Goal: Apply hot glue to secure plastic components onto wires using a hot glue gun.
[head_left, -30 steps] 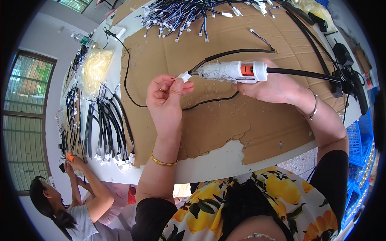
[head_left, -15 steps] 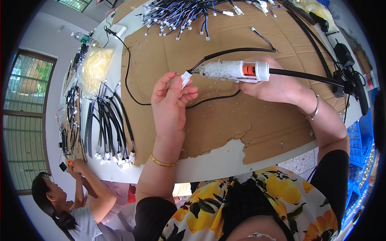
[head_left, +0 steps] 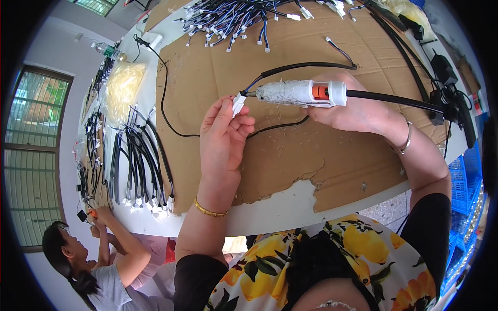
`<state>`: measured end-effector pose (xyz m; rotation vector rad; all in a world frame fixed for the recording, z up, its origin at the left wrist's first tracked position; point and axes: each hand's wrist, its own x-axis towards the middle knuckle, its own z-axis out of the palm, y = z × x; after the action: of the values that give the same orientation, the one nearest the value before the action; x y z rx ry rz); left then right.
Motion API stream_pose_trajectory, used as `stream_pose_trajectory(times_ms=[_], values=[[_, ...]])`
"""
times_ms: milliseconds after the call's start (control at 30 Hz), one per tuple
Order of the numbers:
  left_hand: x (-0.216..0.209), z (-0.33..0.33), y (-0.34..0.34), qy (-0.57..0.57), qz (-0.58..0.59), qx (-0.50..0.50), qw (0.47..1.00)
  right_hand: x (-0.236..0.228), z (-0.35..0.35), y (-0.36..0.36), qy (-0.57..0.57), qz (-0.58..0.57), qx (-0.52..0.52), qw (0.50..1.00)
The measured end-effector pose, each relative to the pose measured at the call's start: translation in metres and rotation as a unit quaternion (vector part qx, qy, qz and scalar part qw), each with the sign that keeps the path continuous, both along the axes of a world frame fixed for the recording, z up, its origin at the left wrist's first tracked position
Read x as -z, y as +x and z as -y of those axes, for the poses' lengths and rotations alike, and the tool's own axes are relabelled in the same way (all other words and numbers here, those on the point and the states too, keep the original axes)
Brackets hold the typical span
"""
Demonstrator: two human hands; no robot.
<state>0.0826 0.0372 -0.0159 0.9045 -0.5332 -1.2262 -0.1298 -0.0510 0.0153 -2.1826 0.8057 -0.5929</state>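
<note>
Between the thumb and forefinger of my left hand [head_left: 224, 129] is a white plastic connector [head_left: 238, 104], the end piece of a black-sleeved cable [head_left: 303, 65]. That cable arcs away to the right and ends in a small white plug at the back. My right hand [head_left: 345, 111] is wrapped round a white glue gun [head_left: 301, 94] with an orange part inside. The gun's nozzle points left and meets the wire end of the connector, touching it or very nearly. A thick black glue stick or rod [head_left: 394, 98] runs out of the gun's rear.
Brown cardboard [head_left: 280, 171] covers the white table [head_left: 259, 224]. Finished-looking cables [head_left: 137, 160] lie in a bundle at left, beside a bag of pale sticks [head_left: 124, 88]. More wires [head_left: 233, 23] are heaped at the back. A co-worker [head_left: 88, 259] sits at lower left.
My left hand has shifted slightly right, and the connector has turned a little toward upright against the nozzle. The glue gun has barely moved left. The co-worker's hands have moved slightly.
</note>
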Motion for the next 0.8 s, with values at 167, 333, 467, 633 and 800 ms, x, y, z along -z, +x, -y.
stream_pose_trajectory(times_ms=[167, 333, 467, 633, 800], values=[[0.0031, 0.0007, 0.0027, -0.009, -0.007, 0.020, 1.000, 0.0004, -0.0003, 0.0002, -0.027, 0.003, 0.004, 1.000], [0.0041, 0.0011, 0.0033, -0.019, -0.032, 0.038, 0.999, 0.0001, 0.0004, -0.0003, -0.035, -0.003, 0.006, 0.999], [0.0030, 0.0000, 0.0016, -0.019, -0.034, 0.053, 0.998, 0.0047, 0.0022, -0.0003, -0.102, 0.016, -0.003, 0.995], [0.0034, 0.0001, 0.0039, -0.027, -0.056, 0.062, 0.996, 0.0034, 0.0016, -0.0001, -0.092, 0.011, 0.000, 0.996], [0.0037, -0.0009, 0.0050, -0.040, -0.086, 0.074, 0.993, 0.0023, 0.0018, -0.0012, -0.071, 0.011, -0.008, 0.997]])
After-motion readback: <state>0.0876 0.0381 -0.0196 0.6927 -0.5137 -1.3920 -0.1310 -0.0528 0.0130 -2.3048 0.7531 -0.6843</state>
